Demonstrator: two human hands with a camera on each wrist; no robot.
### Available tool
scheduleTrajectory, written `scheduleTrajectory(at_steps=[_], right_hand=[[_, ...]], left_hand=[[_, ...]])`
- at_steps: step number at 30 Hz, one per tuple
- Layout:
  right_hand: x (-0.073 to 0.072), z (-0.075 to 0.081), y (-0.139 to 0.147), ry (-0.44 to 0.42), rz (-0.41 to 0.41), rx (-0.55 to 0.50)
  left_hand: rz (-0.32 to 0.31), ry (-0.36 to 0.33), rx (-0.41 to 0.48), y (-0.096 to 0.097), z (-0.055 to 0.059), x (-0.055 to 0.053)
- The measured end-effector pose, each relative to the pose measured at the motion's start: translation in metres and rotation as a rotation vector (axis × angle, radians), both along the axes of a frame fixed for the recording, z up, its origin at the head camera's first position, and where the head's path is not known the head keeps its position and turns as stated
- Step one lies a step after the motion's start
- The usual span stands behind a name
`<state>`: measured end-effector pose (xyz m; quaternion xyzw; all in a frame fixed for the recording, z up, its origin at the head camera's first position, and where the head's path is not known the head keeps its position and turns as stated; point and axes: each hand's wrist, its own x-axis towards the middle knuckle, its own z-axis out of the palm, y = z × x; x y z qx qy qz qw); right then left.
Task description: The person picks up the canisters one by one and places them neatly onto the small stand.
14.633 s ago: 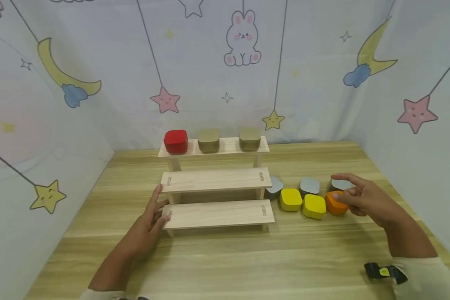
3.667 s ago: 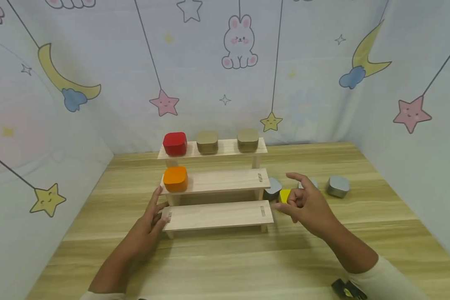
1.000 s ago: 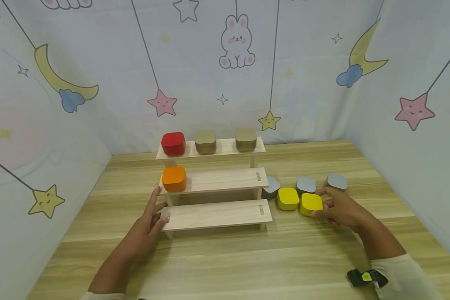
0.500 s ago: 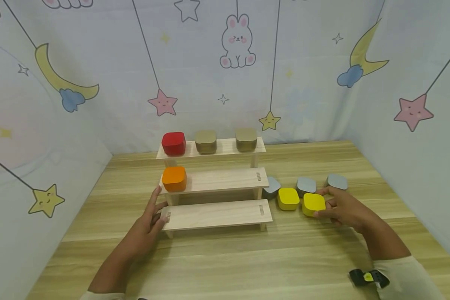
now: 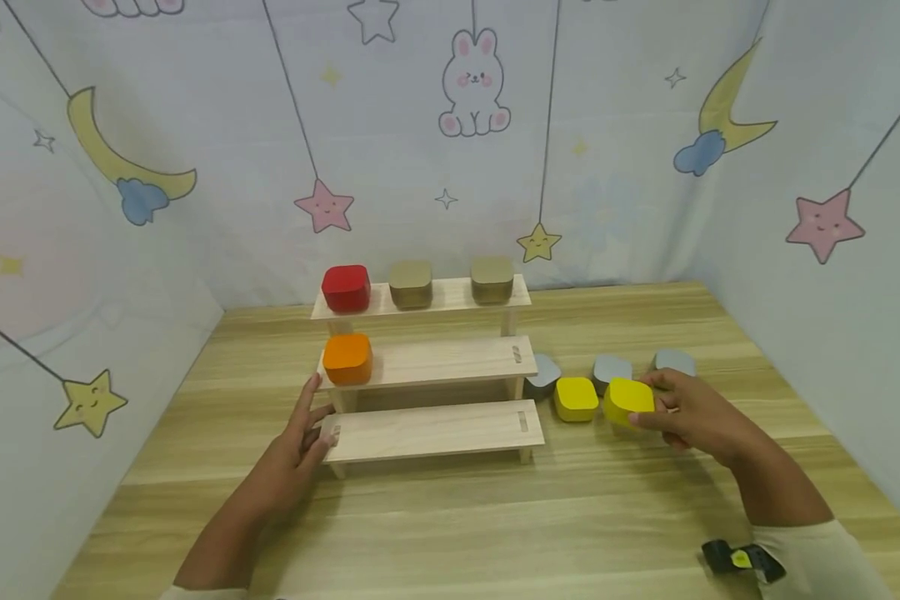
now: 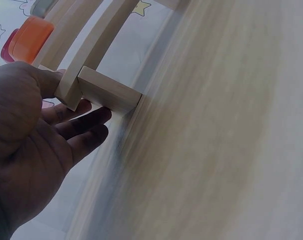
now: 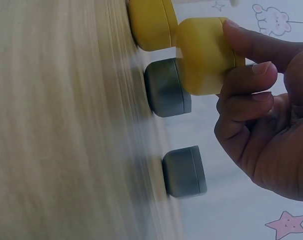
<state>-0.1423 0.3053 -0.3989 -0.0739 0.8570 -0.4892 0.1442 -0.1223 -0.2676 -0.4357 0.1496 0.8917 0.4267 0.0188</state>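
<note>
My right hand [image 5: 701, 417] pinches a rounded-square yellow box [image 5: 628, 402] between thumb and fingers, raised off the table. In the right wrist view the yellow box [image 7: 204, 56] shows a lid seam near its top. A second yellow box [image 5: 576, 399] stands just left of it. My left hand [image 5: 288, 458] holds the left end of a three-step wooden display rack [image 5: 427, 432], thumb on the lowest step and forefinger near the middle one. In the left wrist view its fingers [image 6: 86, 137] lie by the rack's leg. An orange box [image 5: 348, 360] sits at the left of the middle step.
A red box [image 5: 347, 289], a tan box [image 5: 411, 284] and another tan box [image 5: 491, 280] stand on the top step. Grey boxes, the middle one [image 5: 612, 372] among them, stand behind the yellow ones. A patterned cloth [image 5: 390, 142] encloses the wooden table [image 5: 435, 525].
The orange box went from the table to the middle step earlier. Since then my right hand has taken the right yellow box and lifted it slightly. The left hand has stayed put.
</note>
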Motion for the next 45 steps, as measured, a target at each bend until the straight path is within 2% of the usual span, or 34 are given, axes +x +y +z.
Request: scheduleTrajectory(at_steps=[9,17,22,36,45], right_hand=[[0.008,0.013,-0.012,0.118,-0.044,0.046],[0.011,0.026,-0.031,0.243,-0.067,0.044],[0.011,0.033,-0.046,0.245,-0.079,0.039],[0.001,0.047,-0.097,0.286,-0.005,0.006],[-0.008,0.063,-0.127,0.389,0.027,0.098]], left_hand=[[-0.004,0.005,0.008,-0.001,0.001,0.001],[0.001,-0.004,0.009,-0.001,0.0,0.001],[0.006,0.003,0.011,-0.001,0.0,0.001],[-0.006,0.008,-0.005,0.0,0.002,0.003],[-0.007,-0.001,0.007,-0.001,0.001,0.003]])
